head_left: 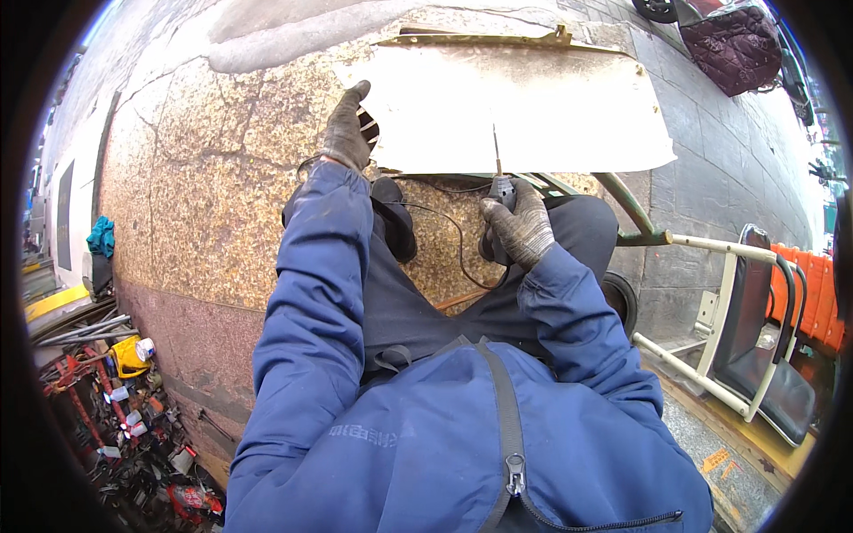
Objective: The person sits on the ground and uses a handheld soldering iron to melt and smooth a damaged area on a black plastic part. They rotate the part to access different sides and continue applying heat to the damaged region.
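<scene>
A large white panel (569, 107) with worn, brownish edges lies across the space in front of my knees. My left hand (346, 131), in a dirty grey glove, grips the panel's left edge with the thumb pointing up. Beside its fingers is a dark slotted part that I cannot make out clearly. My gloved right hand (526, 229) is closed around the grey handle of a corded tool (503, 191). Its long thin metal shaft points away from me over the panel's near edge. Whether the tip touches the panel I cannot tell. A black cable (461, 249) loops between my legs.
A green metal frame bar (631, 204) runs below the panel's right side. To the right stand a chair (755, 346) with a pale metal frame and orange barriers (807, 298). Tools and scrap (115, 417) are heaped at lower left. A quilted dark cover (733, 49) hangs at upper right.
</scene>
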A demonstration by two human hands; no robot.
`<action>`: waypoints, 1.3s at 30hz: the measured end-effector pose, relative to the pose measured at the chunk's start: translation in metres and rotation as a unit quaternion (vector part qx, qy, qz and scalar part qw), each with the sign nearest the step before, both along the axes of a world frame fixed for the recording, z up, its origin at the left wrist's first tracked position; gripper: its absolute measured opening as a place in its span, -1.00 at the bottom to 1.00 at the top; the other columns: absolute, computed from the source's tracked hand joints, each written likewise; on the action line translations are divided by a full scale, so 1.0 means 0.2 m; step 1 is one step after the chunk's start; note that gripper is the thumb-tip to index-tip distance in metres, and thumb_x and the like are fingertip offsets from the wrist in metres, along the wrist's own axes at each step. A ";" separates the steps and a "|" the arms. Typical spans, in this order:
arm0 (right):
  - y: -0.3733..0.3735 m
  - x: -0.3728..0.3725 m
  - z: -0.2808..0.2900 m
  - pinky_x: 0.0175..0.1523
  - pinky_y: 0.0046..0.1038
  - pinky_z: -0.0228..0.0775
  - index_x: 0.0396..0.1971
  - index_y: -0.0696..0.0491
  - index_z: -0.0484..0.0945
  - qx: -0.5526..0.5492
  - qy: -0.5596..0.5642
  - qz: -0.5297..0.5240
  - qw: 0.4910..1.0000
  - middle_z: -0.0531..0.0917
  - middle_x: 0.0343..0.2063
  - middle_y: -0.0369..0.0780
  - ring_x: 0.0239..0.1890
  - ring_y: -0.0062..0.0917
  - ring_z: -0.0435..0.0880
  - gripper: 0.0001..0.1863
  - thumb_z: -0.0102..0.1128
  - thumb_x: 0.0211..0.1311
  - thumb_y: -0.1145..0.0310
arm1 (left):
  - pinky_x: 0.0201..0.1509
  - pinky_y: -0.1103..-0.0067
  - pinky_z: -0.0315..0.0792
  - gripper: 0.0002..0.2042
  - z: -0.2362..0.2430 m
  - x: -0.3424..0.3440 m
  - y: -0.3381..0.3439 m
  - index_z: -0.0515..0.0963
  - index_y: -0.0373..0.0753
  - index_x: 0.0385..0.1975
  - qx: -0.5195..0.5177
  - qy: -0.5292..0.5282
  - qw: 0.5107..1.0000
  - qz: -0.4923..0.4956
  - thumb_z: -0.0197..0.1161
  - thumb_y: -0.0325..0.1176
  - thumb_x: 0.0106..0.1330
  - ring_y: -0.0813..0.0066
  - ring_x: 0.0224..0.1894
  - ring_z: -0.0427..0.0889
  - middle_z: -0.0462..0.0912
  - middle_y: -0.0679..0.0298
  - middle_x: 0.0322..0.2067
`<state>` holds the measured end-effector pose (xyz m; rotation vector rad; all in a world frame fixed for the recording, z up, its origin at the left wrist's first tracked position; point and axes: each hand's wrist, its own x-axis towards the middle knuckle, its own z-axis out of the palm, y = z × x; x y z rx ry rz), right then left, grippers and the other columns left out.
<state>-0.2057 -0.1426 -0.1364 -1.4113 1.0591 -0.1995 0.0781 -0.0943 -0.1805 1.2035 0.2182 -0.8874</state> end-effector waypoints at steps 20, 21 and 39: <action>0.11 -0.09 -0.06 -0.06 -0.30 0.47 -0.06 0.16 0.48 -0.127 0.057 0.076 0.987 0.64 -0.28 -0.02 -0.16 -0.23 0.65 -0.46 0.28 -0.01 0.13 | 0.14 0.22 0.39 -0.53 -0.56 0.21 0.04 0.42 -0.34 -0.01 -0.124 0.040 0.962 -0.241 0.16 -0.31 0.03 0.04 -0.07 0.55 0.60 0.09 -0.13; 0.12 -0.10 -0.07 -0.05 -0.29 0.47 -0.07 0.17 0.48 -0.131 0.067 0.078 0.986 0.64 -0.28 -0.01 -0.15 -0.22 0.65 -0.47 0.28 0.00 0.13 | 0.14 0.22 0.39 -0.51 -0.65 0.23 0.05 0.42 -0.34 0.01 -0.131 0.014 0.963 -0.236 0.18 -0.31 0.01 0.03 -0.07 0.55 0.59 0.08 -0.12; 0.07 -0.01 -0.12 -0.41 -0.45 0.50 -0.08 0.22 0.42 0.124 -0.019 0.039 0.991 0.54 -0.46 -0.19 -0.49 -0.54 0.58 -0.60 0.23 0.21 0.27 | 0.05 0.15 0.48 -0.56 -0.13 -0.26 0.19 0.39 -0.42 0.02 -0.088 -0.048 0.991 -0.086 0.15 -0.67 0.05 0.01 -0.10 0.58 0.58 0.02 -0.15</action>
